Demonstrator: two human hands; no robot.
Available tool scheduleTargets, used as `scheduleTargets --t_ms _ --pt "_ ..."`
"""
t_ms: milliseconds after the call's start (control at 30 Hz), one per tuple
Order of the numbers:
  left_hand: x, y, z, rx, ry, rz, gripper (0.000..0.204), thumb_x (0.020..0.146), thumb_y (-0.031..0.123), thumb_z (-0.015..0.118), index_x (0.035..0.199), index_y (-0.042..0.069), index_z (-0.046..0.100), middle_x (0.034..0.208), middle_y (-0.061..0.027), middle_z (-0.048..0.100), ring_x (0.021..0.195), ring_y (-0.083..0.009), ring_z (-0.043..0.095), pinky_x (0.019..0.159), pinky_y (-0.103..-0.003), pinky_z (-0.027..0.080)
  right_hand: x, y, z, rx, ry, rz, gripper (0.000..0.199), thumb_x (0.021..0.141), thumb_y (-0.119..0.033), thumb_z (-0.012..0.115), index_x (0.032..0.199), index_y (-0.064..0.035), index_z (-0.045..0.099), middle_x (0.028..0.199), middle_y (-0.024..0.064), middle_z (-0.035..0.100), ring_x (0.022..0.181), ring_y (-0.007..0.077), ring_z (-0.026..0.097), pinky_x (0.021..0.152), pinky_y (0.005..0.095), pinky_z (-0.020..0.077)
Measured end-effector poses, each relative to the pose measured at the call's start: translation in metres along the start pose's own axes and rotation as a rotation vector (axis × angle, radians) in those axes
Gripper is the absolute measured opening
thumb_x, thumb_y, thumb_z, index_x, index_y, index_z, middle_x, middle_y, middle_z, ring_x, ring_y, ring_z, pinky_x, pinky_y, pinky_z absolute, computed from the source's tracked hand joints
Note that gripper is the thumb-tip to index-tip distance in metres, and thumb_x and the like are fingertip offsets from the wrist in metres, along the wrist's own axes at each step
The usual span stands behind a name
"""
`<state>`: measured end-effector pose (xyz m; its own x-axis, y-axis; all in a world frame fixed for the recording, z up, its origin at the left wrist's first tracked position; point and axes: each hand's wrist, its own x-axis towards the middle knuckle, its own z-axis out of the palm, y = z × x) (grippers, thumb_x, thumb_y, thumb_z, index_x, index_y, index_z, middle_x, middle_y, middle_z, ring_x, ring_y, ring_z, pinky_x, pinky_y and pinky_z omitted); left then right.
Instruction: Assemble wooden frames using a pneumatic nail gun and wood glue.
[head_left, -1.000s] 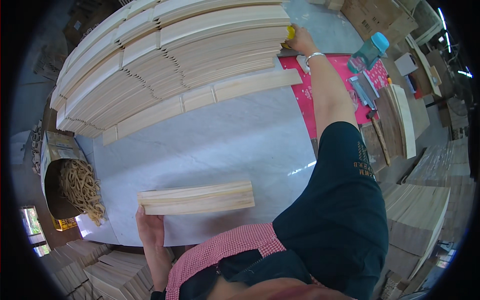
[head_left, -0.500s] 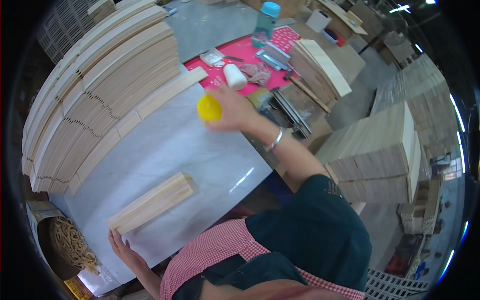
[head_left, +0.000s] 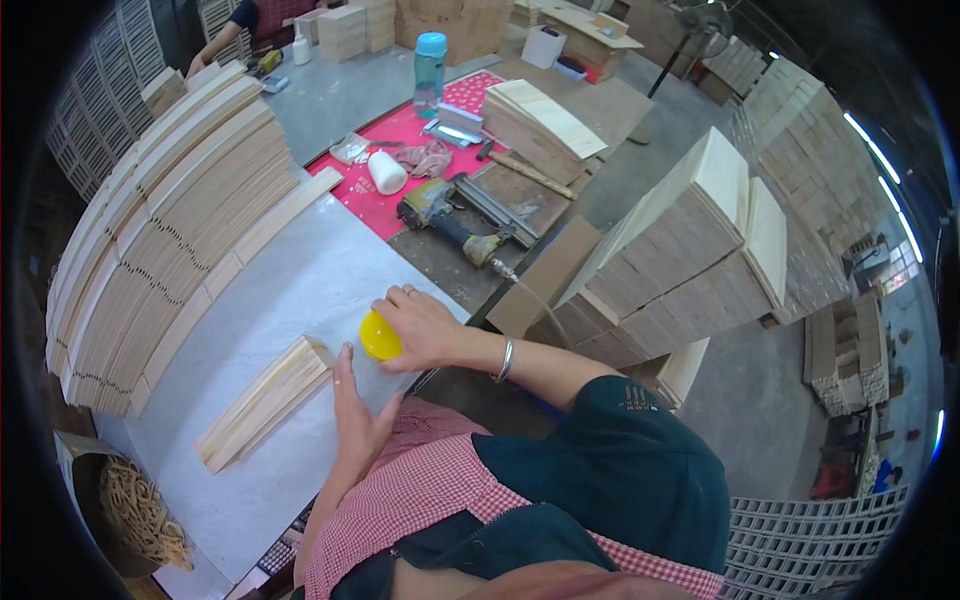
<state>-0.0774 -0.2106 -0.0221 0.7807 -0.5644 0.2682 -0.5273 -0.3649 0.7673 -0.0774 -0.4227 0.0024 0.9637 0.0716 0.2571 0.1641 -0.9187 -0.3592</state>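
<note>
My right hand (head_left: 425,325) is closed around a round, bright yellow object (head_left: 380,335), held above the worktop beside the end of a wood bundle; its kind I cannot make out. Close to that same end is my left hand (head_left: 360,405), its fingers stretched up and thumb apart, with nothing in it. Whether it touches the wood I cannot tell. The bundle of pale wooden strips (head_left: 265,400) lies slantwise on the grey-white worktop (head_left: 250,300).
Tall stacks of wooden strips (head_left: 200,210) line the left side. A pink mat (head_left: 360,215) holds a white bottle (head_left: 387,173) and a blue-capped bottle (head_left: 429,80). Beyond the worktop lie a nail gun (head_left: 450,220) and a hammer (head_left: 530,175). A bin of rubber bands (head_left: 140,510) stands lower left.
My right hand has come back toward me with the yellow object, from near the pink mat. My left hand has moved from the bundle's near left end to its right end. The view has shifted.
</note>
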Motion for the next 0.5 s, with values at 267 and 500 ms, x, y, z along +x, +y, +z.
scheduleTargets --t_ms 267,500 --pt "0.024 -0.005 0.033 -0.221 -0.001 -0.144 0.097 0.074 0.021 0.086 0.152 -0.001 0.032 0.139 -0.0249 0.054 0.118 -0.0398 0.06 0.099 -0.043 0.049 -0.021 -0.012 -0.004 -0.006 0.018 -0.101 0.069 0.071 -0.044 0.079 0.119 0.0009 0.056 0.102 0.0175 0.057 0.09 0.0342 0.057 0.081 0.0404 0.0502" --pt "0.024 -0.004 0.032 -0.194 -0.031 -0.153 0.088 0.073 0.021 0.086 0.145 0.002 0.039 0.13 -0.0221 0.059 0.109 -0.0379 0.064 0.091 -0.042 0.052 -0.02 -0.002 -0.001 -0.072 0.06 -0.302 0.076 0.078 -0.048 0.074 0.124 0.0096 0.054 0.101 0.0215 0.059 0.088 0.0344 0.059 0.08 0.0388 0.0511"
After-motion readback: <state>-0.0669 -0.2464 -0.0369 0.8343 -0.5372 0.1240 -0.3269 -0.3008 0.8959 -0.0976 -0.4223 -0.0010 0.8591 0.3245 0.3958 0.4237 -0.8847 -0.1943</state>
